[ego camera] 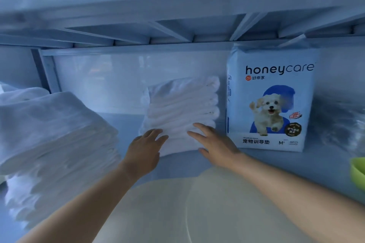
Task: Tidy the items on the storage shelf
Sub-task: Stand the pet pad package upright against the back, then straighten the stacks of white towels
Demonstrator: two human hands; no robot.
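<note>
A stack of folded white pads in clear wrap (181, 110) stands on the shelf board (128, 122) near the back wall, leaning a little. My left hand (145, 151) is flat against its lower left front, fingers apart. My right hand (215, 144) rests on its lower right front, fingers spread. Neither hand grips anything. A blue and white honeycare pet pad pack (272, 100) with a dog picture stands upright just right of the stack.
A larger pile of folded white pads (49, 144) fills the left of the shelf. A crinkled clear plastic bag (339, 122) sits at the far right. A green bowl edge (358, 171) shows at the right border. The upper shelf's beams (177, 31) hang close overhead.
</note>
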